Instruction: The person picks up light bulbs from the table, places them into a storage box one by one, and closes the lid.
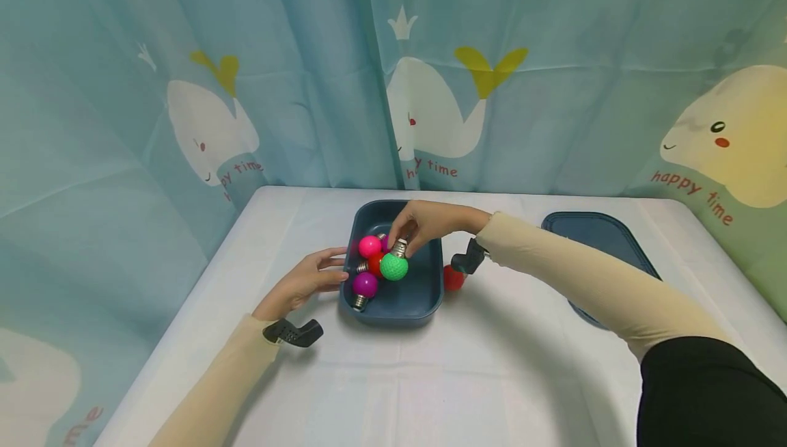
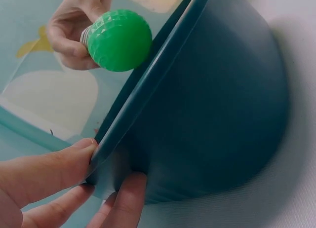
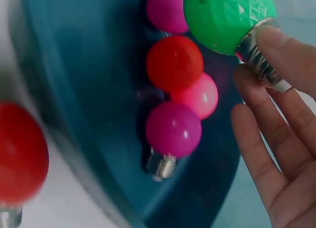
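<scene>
The green bulb (image 1: 394, 267) is positioned over the interior of the blue box (image 1: 393, 320), globe down, metal base up and slightly tilted. The right hand (image 1: 424, 223) pinches the base between thumb and fingers. Inside the box, toward its left wall, lie a pink bulb (image 1: 370, 247), a red bulb (image 1: 376, 266) and a purple bulb (image 1: 365, 286); a second purple bulb (image 1: 385, 244) is partly hidden. The left hand (image 1: 310, 277), fingers extended and spread, touches the box's left wall at the rim. Just beside the box's right wall rests another red bulb (image 1: 453, 278). Farther right of the box lies a flat blue lid (image 1: 596, 235). A whale-print curtain (image 1: 332, 91) hangs behind the box.
</scene>
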A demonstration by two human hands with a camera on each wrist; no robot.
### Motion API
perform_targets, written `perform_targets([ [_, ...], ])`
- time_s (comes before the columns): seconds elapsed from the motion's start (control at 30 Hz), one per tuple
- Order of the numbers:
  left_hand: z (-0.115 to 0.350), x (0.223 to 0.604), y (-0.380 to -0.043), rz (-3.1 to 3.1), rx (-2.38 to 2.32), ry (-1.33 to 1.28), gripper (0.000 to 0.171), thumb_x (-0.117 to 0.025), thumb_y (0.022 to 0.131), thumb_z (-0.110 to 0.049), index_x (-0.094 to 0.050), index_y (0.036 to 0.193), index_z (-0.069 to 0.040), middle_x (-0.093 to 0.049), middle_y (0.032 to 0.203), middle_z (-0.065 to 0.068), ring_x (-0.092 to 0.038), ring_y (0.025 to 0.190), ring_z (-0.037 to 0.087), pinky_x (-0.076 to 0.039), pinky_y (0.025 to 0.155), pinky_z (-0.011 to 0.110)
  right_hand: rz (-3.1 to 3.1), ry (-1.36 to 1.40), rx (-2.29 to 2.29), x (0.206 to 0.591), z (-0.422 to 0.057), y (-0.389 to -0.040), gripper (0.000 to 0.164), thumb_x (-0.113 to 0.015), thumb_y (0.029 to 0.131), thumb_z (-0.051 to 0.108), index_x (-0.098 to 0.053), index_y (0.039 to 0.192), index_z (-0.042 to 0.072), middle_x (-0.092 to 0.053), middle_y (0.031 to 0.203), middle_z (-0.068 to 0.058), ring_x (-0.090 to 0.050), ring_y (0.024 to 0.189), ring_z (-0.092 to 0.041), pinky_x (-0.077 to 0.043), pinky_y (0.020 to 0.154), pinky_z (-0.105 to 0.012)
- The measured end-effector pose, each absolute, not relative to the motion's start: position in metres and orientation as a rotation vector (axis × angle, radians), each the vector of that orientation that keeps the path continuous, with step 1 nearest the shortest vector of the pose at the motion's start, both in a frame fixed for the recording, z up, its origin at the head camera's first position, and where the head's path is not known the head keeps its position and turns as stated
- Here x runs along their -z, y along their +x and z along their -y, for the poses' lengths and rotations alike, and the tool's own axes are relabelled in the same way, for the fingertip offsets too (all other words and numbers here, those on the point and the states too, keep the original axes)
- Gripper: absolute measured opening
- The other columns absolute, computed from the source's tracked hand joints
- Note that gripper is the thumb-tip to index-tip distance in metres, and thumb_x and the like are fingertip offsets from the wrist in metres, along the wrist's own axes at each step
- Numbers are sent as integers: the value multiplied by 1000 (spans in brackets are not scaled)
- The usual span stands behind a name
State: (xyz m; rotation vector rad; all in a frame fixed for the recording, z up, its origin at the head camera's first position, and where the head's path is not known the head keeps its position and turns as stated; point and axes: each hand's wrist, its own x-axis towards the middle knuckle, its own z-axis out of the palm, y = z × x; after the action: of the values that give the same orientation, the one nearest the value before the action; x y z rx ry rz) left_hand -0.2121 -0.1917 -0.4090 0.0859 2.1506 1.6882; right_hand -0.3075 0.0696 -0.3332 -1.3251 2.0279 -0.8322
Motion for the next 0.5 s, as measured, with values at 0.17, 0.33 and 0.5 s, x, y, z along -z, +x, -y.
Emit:
perform_targets([
  [0.17, 192, 410, -213, -2154, -1687, 92, 63, -57, 89, -5, -29, 145, -1, -35, 144, 28, -49, 124, 38, -47, 99, 46, -1982, -1352, 814, 341, -59, -301, 28, -75, 75, 0, -69, 103, -1, -70, 102, -13, -66, 88, -13, -56, 84, -26],
  [0.33, 191, 409, -213, -2155, -1683, 85, 63, -58, 89, -6, -29, 145, -1, -34, 145, 28, -49, 125, 39, -46, 100, 47, -1946, -1382, 763, 350, -52, -296, 28, -75, 75, 0, -69, 102, -2, -70, 102, -13, -65, 86, -10, -56, 83, -24],
  [0.5, 191, 408, -212, -2154, -1688, 91, 63, -57, 89, -5, -28, 145, 0, -34, 145, 29, -47, 126, 41, -46, 100, 47, -1915, -1375, 735, 355, -47, -294, 28, -75, 75, 1, -70, 102, -1, -70, 101, -13, -63, 84, -10, -56, 83, -23],
])
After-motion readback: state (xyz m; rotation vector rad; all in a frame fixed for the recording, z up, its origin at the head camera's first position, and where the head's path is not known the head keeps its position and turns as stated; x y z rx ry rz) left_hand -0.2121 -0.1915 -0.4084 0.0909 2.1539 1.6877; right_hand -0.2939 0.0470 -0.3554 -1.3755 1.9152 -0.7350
